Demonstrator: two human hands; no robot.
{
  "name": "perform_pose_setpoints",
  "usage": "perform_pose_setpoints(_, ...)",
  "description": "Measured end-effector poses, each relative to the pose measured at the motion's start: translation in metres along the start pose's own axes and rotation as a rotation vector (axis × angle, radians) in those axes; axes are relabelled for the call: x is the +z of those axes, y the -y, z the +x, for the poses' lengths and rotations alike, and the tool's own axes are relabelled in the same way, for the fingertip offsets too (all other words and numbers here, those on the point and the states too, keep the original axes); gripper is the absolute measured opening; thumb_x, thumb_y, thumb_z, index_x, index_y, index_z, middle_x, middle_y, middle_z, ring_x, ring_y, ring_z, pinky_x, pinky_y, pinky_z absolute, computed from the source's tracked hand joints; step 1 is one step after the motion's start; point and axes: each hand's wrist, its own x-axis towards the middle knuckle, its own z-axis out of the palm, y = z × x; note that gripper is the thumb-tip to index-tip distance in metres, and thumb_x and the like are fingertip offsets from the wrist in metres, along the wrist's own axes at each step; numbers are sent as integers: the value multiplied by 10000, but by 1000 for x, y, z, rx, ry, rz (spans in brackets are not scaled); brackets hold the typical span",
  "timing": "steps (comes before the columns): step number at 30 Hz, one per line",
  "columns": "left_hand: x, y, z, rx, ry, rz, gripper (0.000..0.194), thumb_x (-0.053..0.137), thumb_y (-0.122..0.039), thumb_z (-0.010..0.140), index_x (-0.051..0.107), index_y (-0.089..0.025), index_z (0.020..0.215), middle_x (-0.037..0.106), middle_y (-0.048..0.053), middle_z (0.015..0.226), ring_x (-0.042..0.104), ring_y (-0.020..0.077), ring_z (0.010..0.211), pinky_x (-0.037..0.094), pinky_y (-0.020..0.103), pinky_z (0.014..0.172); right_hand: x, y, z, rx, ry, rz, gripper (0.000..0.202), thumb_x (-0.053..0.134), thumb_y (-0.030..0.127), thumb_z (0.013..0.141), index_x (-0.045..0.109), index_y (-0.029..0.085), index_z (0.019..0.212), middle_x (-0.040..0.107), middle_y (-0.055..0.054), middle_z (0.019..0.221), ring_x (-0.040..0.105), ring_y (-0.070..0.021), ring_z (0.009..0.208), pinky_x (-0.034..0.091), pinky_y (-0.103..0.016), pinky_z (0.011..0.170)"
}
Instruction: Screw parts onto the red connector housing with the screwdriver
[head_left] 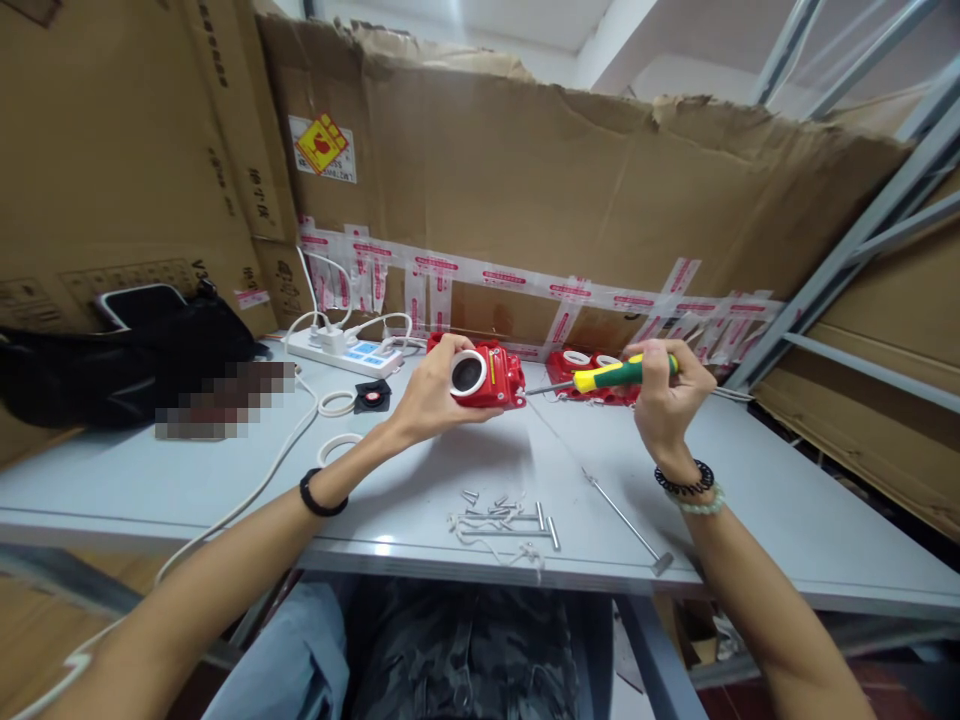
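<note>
My left hand (pixel 429 398) is closed around a red box-like unit (pixel 501 375) with a white ring around a dark round opening, held up above the table. My right hand (pixel 670 385) grips a screwdriver (pixel 611 375) with a green and yellow handle. Its shaft points left, and the tip is at the lower right corner of the red unit, close to a screw there. More red units with white rings (pixel 576 358) stand behind, partly hidden by the screwdriver. A metal T-shaped rod (pixel 626 520) with a string lies below my right hand.
Several screws and T-shaped rods (pixel 510 515) lie near the front edge. A white power strip (pixel 345 352) with cables stands at the back left, near white rings (pixel 337 403) and a black square piece (pixel 372 396). A black bag (pixel 172 350) lies far left; cardboard (pixel 525 180) walls the back.
</note>
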Motion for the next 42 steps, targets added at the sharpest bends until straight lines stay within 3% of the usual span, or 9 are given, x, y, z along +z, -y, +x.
perform_pose_setpoints(5, 1, 4, 0, 30, 7, 28, 665, 806, -470, 548, 414, -208, 1016, 557, 31, 1022, 572, 199, 896, 449, 312, 779, -5, -5, 3, 8, 103, -177, 381, 523, 399, 856, 544, 181, 544, 388, 50, 446, 371, -88, 423, 309, -235, 437)
perform_pose_setpoints(11, 2, 7, 1, -16, -4, 45, 679, 796, -513, 548, 413, -207, 1018, 554, 28, 994, 569, 195, 866, 447, 313, 759, -9, -7, 10, 4, 332, -4, 234, 545, 315, 791, 640, 197, 969, 603, 18, 715, 579, -121, 544, 462, -244, 490)
perform_pose_setpoints(14, 1, 8, 1, -8, -12, 62, 668, 793, -501, 556, 414, -210, 1022, 557, 27, 991, 567, 197, 865, 445, 317, 766, -7, -5, 11, 132, 406, 44, 195, 579, 369, 815, 627, 180, 815, 578, 41, 524, 526, -111, 376, 398, -224, 377)
perform_pose_setpoints(17, 2, 8, 1, 15, 2, 78, 653, 789, -496, 564, 421, -209, 1020, 569, 35, 1006, 572, 204, 872, 445, 320, 770, -6, -3, 9, 102, 363, -63, 371, 581, 417, 834, 549, 179, 551, 443, 55, 339, 401, -82, 301, 303, -215, 347)
perform_pose_setpoints(21, 5, 7, 0, 27, 62, 75, 634, 788, -454, 569, 432, -213, 1036, 581, 43, 1031, 580, 216, 895, 446, 333, 790, -5, -6, 9, 114, 310, -147, 508, 539, 438, 855, 460, 180, 424, 410, 40, 320, 375, -67, 311, 290, -211, 357)
perform_pose_setpoints(27, 6, 9, 0, 30, 71, 59, 624, 767, -518, 588, 436, -206, 1014, 588, 47, 1020, 588, 209, 883, 449, 324, 771, -8, -8, 12, 253, 485, 152, 173, 651, 283, 727, 582, 196, 860, 578, 71, 498, 536, -114, 376, 420, -211, 368)
perform_pose_setpoints(30, 5, 11, 0, 27, 62, 69, 625, 765, -518, 590, 435, -201, 1016, 588, 48, 1017, 586, 205, 869, 447, 320, 759, -9, -6, 13, 253, 588, 165, 152, 652, 274, 737, 572, 187, 832, 583, 60, 473, 549, -121, 387, 447, -221, 392)
perform_pose_setpoints(35, 6, 10, 0, 37, 101, 87, 605, 773, -477, 583, 439, -207, 1009, 587, 49, 1024, 583, 220, 897, 446, 338, 788, -5, -3, 11, 193, 497, 84, 221, 654, 340, 767, 580, 170, 648, 528, 49, 396, 491, -98, 354, 399, -208, 376)
perform_pose_setpoints(42, 9, 7, -1, 17, 91, 38, 667, 790, -496, 559, 414, -221, 1037, 570, 42, 1026, 578, 214, 889, 458, 340, 780, -2, -4, 12, 299, 324, 222, 188, 694, 314, 705, 583, 178, 638, 535, 54, 387, 484, -105, 307, 332, -193, 300)
